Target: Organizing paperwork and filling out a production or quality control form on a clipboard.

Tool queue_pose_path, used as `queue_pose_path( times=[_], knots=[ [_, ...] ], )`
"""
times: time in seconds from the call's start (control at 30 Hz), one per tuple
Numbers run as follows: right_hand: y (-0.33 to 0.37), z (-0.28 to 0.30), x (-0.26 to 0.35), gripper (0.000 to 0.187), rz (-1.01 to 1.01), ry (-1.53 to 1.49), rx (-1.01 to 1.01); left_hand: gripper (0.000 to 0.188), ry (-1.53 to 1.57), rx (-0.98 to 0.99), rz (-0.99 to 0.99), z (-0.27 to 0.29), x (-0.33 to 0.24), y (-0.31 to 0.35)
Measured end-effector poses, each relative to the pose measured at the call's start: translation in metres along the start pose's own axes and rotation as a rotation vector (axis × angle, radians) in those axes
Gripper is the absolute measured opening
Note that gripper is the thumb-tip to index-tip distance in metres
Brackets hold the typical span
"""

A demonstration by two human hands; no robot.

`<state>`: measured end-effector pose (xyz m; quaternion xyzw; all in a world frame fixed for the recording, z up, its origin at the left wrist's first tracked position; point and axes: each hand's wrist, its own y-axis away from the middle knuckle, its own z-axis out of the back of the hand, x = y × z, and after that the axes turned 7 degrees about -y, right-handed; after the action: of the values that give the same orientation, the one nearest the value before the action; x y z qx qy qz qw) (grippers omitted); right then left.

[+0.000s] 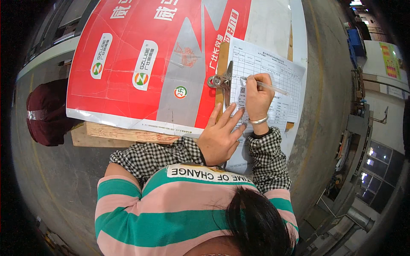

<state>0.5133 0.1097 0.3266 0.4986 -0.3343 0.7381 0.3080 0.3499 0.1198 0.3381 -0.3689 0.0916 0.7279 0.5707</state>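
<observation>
My right hand (259,100) pinches a clear, slim pen (276,88), with its tip down on a printed form (267,66) ruled into a grid. The form lies on a brown clipboard (221,59), under its metal clip (223,82). My left hand (218,137) rests flat with fingers spread across the lower clip edge and the paper. Beneath the clipboard, a large red and grey printed sheet (124,55) covers the stack on the left. More paper shows under the right hand's wrist.
Wooden boards (124,134) stick out below the red sheet's near edge. A dark red, cloth-like bundle (49,113) stands on the floor at the left. Along the right are machinery (350,149), a blue object (354,40) and a windowed wall (376,170).
</observation>
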Motion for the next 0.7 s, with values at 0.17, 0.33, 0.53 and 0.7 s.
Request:
queue_pose_path(
  times=[0.17,0.33,0.53,0.7],
  knots=[
    [0.0001,-0.0001,-0.0002,0.012,-0.009,0.010,0.000,0.035,0.004,-0.001,0.000,-0.0006,-0.0003,0.0002],
    [0.0000,-0.0001,0.0012,0.011,-0.003,0.047,0.002,0.034,0.000,-0.009,0.003,-0.0007,-0.0005,0.0002],
    [-0.0001,-0.0004,0.0015,0.012,0.002,0.035,0.011,0.035,-0.006,-0.009,0.003,-0.0003,-0.0002,-0.0001],
    [0.0002,0.0004,0.0027,0.013,0.012,0.024,0.014,0.035,-0.001,-0.005,0.006,0.0010,-0.0011,-0.0007]
  ],
)
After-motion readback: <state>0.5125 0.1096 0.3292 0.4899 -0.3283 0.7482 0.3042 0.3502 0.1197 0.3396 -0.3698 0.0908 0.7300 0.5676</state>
